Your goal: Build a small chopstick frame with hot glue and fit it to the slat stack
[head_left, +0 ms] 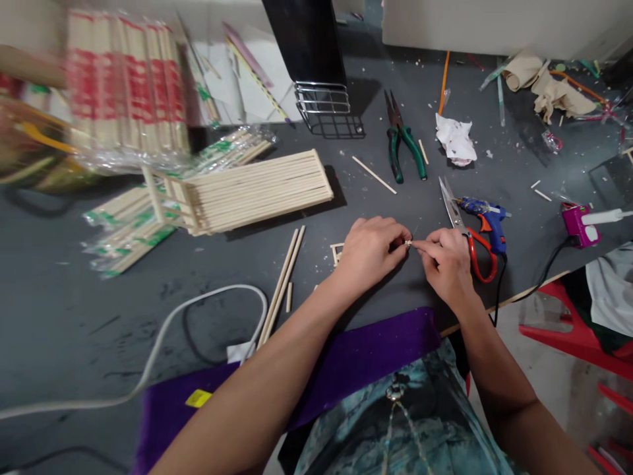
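Observation:
My left hand [368,247] pinches a tiny cluster of pale wooden stick pieces [408,243] between thumb and fingertips. From the other side, the fingertips of my right hand [448,260] meet the same pieces, its other fingers curled in. Partly covered by my left hand is a small stick frame [337,254]. Scissors with orange handles [479,257] lie just beside my right hand, next to a blue glue gun [489,214]. Left of my hands are long wooden sticks [283,284] and a short cut piece [289,297].
A slatted stick model [262,191] rests on packaged chopsticks [128,224]. Behind stand a phone [309,39] in a wire holder [322,99] and green-handled pliers [405,142]. Crumpled paper [455,140] and a magenta device [579,224] lie right. A white cable [163,336] crosses the left.

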The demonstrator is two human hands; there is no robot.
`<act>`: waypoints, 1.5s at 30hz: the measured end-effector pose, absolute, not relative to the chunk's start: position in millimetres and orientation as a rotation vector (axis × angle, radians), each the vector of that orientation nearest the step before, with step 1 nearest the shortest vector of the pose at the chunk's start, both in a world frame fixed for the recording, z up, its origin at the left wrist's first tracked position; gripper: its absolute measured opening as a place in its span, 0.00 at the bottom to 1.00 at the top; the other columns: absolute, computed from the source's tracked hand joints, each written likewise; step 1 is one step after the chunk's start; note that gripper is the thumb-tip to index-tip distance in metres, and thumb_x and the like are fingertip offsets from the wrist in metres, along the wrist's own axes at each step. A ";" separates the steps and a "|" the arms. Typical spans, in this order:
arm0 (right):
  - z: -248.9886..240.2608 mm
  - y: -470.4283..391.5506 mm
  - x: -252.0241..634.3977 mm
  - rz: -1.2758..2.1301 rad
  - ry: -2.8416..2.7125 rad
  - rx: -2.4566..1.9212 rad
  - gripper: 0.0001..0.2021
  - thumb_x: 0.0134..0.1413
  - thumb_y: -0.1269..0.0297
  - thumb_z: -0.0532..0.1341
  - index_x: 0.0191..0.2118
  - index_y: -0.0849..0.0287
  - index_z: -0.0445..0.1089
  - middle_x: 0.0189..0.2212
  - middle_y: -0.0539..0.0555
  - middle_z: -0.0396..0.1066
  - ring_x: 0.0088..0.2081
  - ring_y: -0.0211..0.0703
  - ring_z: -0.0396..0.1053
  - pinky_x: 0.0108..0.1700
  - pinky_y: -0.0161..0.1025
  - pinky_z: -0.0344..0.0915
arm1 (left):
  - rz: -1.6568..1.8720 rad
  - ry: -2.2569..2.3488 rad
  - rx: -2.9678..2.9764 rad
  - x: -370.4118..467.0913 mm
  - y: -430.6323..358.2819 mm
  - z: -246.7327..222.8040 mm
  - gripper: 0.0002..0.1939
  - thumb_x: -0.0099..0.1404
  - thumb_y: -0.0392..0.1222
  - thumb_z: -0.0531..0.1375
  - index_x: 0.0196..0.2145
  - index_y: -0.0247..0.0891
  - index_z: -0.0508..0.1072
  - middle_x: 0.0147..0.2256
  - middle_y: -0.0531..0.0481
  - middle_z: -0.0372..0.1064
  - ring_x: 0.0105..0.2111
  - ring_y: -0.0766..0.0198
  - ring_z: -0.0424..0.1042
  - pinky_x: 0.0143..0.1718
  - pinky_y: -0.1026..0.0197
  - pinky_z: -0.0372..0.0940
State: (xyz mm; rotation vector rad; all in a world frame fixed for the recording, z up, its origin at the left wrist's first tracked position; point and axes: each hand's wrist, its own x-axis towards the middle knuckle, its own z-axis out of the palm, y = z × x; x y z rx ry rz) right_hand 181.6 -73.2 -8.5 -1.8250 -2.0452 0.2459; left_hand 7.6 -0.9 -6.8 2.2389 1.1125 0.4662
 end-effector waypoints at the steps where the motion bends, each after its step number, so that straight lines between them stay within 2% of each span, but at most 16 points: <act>1: -9.1 -73.3 181.8 0.242 -2.044 -1.822 0.15 0.66 0.69 0.58 0.48 0.47 0.81 0.37 0.54 0.72 0.42 0.49 0.63 0.45 0.46 0.57 | 0.466 1.114 2.237 7.6 -0.9 -6.6 0.04 0.66 0.36 0.60 0.36 0.41 0.76 0.32 0.50 0.75 0.37 0.57 0.70 0.40 0.54 0.56; 22: -12.0 -74.0 181.6 0.246 -2.038 -1.819 0.15 0.67 0.68 0.58 0.49 0.46 0.80 0.37 0.55 0.72 0.42 0.49 0.62 0.44 0.46 0.55 | 0.485 1.040 2.173 0.5 2.5 -6.5 0.06 0.64 0.35 0.60 0.38 0.40 0.76 0.32 0.51 0.76 0.36 0.59 0.72 0.42 0.55 0.59; 45: -10.9 -74.3 179.8 0.232 -2.057 -1.820 0.17 0.65 0.71 0.59 0.49 0.44 0.80 0.37 0.53 0.73 0.42 0.48 0.62 0.44 0.46 0.54 | 0.503 1.072 2.194 3.6 -1.0 -8.8 0.05 0.68 0.38 0.61 0.36 0.40 0.78 0.35 0.49 0.77 0.38 0.58 0.73 0.42 0.55 0.59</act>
